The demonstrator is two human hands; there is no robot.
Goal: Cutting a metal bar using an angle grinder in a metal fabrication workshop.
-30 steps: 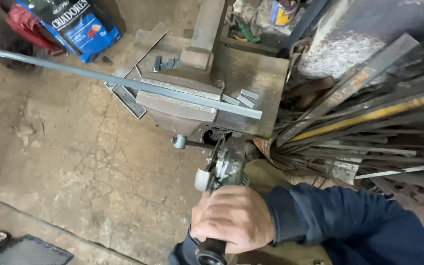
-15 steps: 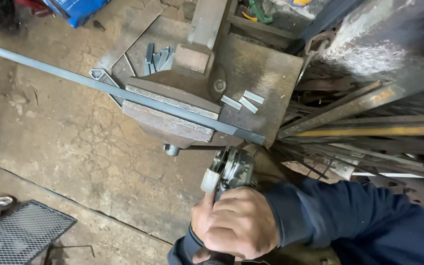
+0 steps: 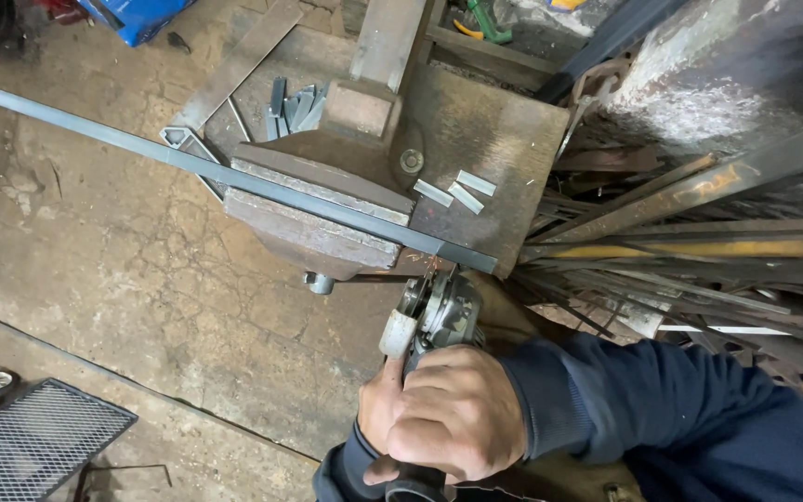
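Note:
A long grey steel bar (image 3: 234,178) is clamped in a rusty bench vise (image 3: 313,232), and its right end sticks out past the jaws. An angle grinder (image 3: 434,311) sits just below that end, its disc touching the bar where a few small sparks show. My right hand (image 3: 462,418) wraps over the grinder's body from the right. My left hand (image 3: 375,409) grips it from underneath, mostly hidden by the right hand. Both arms wear dark blue sleeves.
Three short cut metal pieces (image 3: 457,191) lie on the rusty steel plate (image 3: 485,130) behind the vise. A heap of long steel bars (image 3: 699,242) fills the right side. A wheeled mesh cart (image 3: 25,442) stands bottom left on the cracked concrete floor (image 3: 113,279).
The grinder has risen to meet the bar's free end, and small sparks now show there. The view has drifted toward the vise. Both hands keep their grip.

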